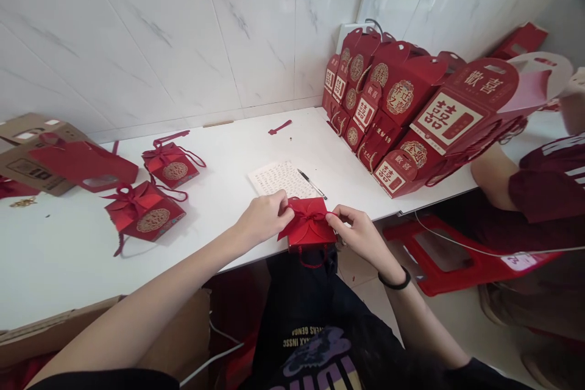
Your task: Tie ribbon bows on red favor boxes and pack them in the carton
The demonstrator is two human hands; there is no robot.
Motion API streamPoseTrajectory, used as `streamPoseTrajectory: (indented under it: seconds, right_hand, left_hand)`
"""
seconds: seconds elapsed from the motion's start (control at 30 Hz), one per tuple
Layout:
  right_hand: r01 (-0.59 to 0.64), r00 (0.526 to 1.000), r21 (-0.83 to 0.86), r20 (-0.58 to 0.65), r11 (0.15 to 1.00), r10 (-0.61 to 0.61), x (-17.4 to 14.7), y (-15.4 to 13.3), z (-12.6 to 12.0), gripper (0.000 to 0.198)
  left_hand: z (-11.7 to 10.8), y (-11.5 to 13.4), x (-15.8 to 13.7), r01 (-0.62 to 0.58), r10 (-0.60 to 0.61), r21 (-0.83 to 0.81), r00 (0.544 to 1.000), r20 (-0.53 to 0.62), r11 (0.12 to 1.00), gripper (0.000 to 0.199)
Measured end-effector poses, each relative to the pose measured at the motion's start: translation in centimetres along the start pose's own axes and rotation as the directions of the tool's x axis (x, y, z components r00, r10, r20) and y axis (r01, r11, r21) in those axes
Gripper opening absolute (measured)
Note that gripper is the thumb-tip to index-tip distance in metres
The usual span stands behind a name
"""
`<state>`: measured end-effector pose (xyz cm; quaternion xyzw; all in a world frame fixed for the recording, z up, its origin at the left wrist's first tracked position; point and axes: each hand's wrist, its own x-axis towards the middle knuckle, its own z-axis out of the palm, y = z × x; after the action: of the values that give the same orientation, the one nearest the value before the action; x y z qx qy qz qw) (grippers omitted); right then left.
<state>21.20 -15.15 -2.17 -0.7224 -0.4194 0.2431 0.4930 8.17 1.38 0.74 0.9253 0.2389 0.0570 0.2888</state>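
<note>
A small red gift box (307, 233) sits at the front edge of the table, close to my body. Across its top runs a red ribbon (315, 216) tied in a bow. My left hand (267, 216) pinches the ribbon at the left side of the bow. On the other side, the fingertips of my right hand (354, 228) are closed on the ribbon's right part. A red cord handle hangs from the box's near side. Just behind the box lie a printed sheet (278, 178) and a black pen (312, 184).
Two red boxes with bows (153, 219) stand at left, beside a flat red carton (86, 161) and a brown cardboard box (50, 180). Stacked red gift boxes (402, 97) fill the right side. A person's arm (493, 173) and a red stool (443, 256) are beyond them.
</note>
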Motion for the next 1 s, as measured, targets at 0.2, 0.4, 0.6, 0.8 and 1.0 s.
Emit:
streamPoseTrajectory:
  seconds: [0.2,0.4,0.6,0.8,1.0]
  right_hand:
    - [-0.037,0.999,0.065,0.032,0.997,0.035,0.1,1.1,-0.7,0.031]
    - [-0.018,1.000,0.073,0.019,0.997,0.017,0.1,1.5,-1.0,0.030]
    - [-0.012,1.000,0.065,0.023,0.998,0.011,0.0,1.6,-1.0,0.027]
    - [-0.023,0.999,0.067,0.030,0.997,0.021,-0.2,1.6,-1.0,0.027]
    - [-0.010,1.000,0.056,0.022,0.998,0.009,-0.3,1.4,-1.0,0.028]
  left_hand:
    - [-0.9,-0.9,0.5,0.000,0.069,-0.379,0.984,0.166,0.925,0.010]
    - [-1.1,-1.0,0.8,0.059,0.180,-0.596,0.926,0.333,0.801,0.016]
    - [-1.5,-0.6,0.6,0.167,0.144,-0.670,0.912,0.383,0.724,0.016]
    - [-1.1,-0.6,0.6,0.209,0.131,-0.725,0.914,0.383,0.656,0.011]
    - [-1.3,-0.8,0.6,0.258,0.169,-0.797,0.898,0.407,0.546,0.023]
